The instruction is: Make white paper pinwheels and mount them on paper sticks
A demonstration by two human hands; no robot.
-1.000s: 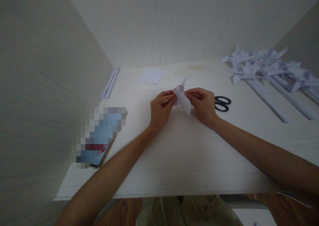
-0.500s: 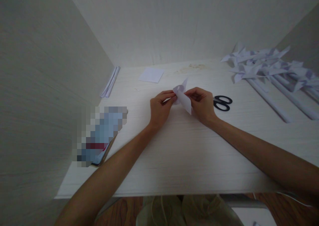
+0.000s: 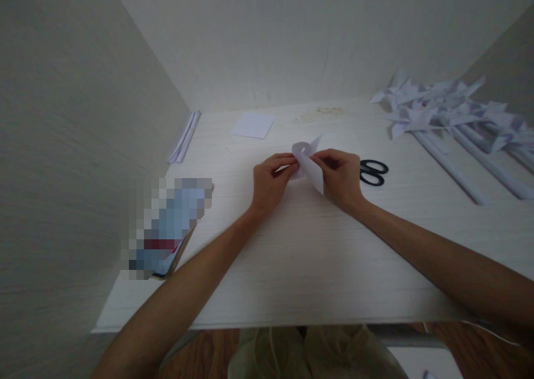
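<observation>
Above the middle of the white table (image 3: pixel 267 279), both hands pinch a paper pinwheel (image 3: pixel 311 167) with curled white blades. My left hand (image 3: pixel 273 180) grips its left side between thumb and fingers. On the other side my right hand (image 3: pixel 341 176) is closed on a blade near the centre. The fingertips are partly hidden behind the paper. Black-handled scissors (image 3: pixel 375 172) lie just right of my right hand, their blades hidden by it.
A flat paper square (image 3: pixel 253 126) lies toward the back. Rolled paper sticks (image 3: pixel 184 137) rest against the left wall, with a blurred phone (image 3: pixel 173 229) nearer me. Several finished-looking pinwheels (image 3: pixel 417 117) on paper sticks are piled at the right.
Both hands have shifted slightly to the right with the pinwheel. The paper has turned a little, its upper tip now leaning further right. Both grips stay closed.
</observation>
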